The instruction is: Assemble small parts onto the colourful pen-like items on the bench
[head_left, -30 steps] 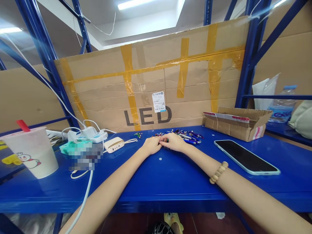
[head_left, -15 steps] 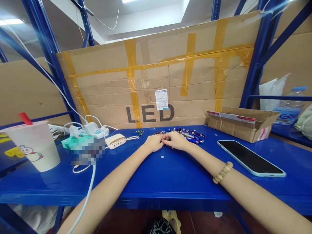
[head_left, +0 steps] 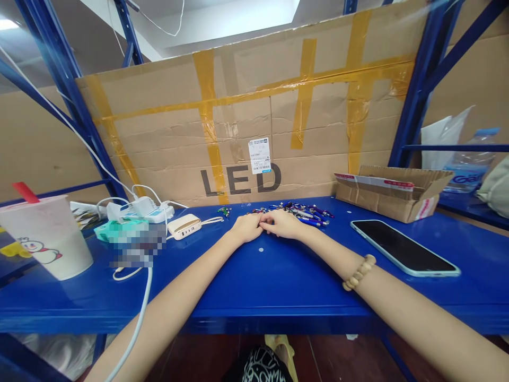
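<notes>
My left hand (head_left: 247, 227) and my right hand (head_left: 281, 224) meet at the fingertips over the blue shelf top (head_left: 254, 281). Both have their fingers curled and closed together; anything between them is too small or hidden to make out. Right behind my hands lies a pile of pens (head_left: 312, 215), mostly blue and purple, partly covered by my right hand. A few small green pieces (head_left: 225, 212) lie to the left of the pile. A beaded bracelet is on my right wrist.
On the left are a cup with a red straw (head_left: 50, 236), a power strip (head_left: 153, 212), cables and a cream power bank (head_left: 185, 227). To the right lie a phone (head_left: 403, 248) and an open cardboard box (head_left: 392, 193). A large cardboard sheet (head_left: 170, 143) stands behind.
The view has shifted slightly, so most things sit a little higher and further left. My hands stay together, and the green bit seen between them earlier no longer shows.
</notes>
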`<state>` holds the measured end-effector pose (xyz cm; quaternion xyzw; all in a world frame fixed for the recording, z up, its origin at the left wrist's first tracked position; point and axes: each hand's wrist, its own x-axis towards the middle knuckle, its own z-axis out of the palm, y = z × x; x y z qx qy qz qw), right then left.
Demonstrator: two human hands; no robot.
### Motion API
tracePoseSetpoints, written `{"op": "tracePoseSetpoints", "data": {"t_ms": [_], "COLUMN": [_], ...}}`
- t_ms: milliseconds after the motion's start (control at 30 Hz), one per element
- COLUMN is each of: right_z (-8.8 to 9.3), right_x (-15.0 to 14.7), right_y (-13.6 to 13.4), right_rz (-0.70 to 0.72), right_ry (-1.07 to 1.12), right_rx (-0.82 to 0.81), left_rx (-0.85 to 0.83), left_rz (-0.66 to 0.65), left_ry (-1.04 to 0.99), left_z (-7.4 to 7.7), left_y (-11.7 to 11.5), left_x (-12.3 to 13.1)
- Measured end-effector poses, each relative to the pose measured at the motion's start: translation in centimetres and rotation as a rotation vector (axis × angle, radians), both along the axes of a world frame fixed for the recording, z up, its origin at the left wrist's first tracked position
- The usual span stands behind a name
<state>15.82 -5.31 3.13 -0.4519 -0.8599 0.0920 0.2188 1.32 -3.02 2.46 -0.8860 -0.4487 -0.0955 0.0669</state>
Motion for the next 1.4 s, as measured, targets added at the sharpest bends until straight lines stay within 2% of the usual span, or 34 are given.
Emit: {"op": "tracePoseSetpoints", "data": {"t_ms": [233,467,633,733,900,1033,1167,1400], "right_z": [-0.1,-0.4,-0.8,-1.1,-1.2,-0.8,-0.7,-0.6], "right_x": [0.1,0.2,0.1,0.4,0.8,0.7,0.5,0.5], "right_y": [0.2,1.1,1.3,1.7,2.4,2.2,1.8,1.5], "right_rz": [0.008,-0.023,-0.103,-0.074,-0.081,-0.127,-0.159,-0.111], "right_ry": [-0.049,-0.076,-0.008,0.087,0.39,0.643,0.826,0.889], "right_rx": [0.036,0.051,0.103,0.138,0.194,0.115,-0.031,-0.096], "left_rx": [-0.009,-0.012,-0.033,-0.013,-0.009,0.005,0.014,0.028], "left_rz": [0.038,0.007,0.109,0.17,0.206,0.193,0.13,0.099], "left_ry": [0.022,0.049,0.037,-0.003,-0.032,-0.072,-0.093,-0.1], "left_z": [-0.1,-0.5,-0.5,-0.6,-0.7,-0.4,0.0,0.7], "left_y": [0.3,1.0,1.0,1.0,0.8,0.5,-0.2,-1.2], "left_x": [0.1,0.5,0.8,0.8,0.7,0.7,0.7,0.5]}}
